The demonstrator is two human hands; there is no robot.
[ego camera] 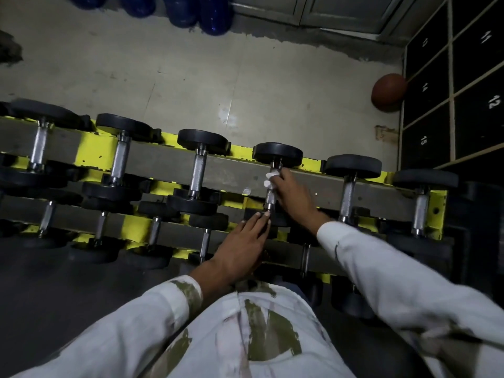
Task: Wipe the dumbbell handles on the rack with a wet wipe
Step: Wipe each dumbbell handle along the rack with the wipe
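Observation:
A yellow and grey rack [231, 170] holds two rows of black dumbbells with chrome handles. My right hand [291, 193] grips a white wet wipe [271, 179] wrapped round the upper part of the handle [270, 197] of the fourth dumbbell in the top row. My left hand [242, 245] lies flat with straight fingers, its fingertips touching the near black end of that same dumbbell. Bare handles show on the neighbouring dumbbells to the left [197, 173] and right [347, 196].
A brown ball [388, 91] lies on the pale floor beside black numbered lockers [461, 99] at the right. Blue water bottles [196, 12] stand at the top left. A lower row of smaller dumbbells [154, 230] sits nearer to me.

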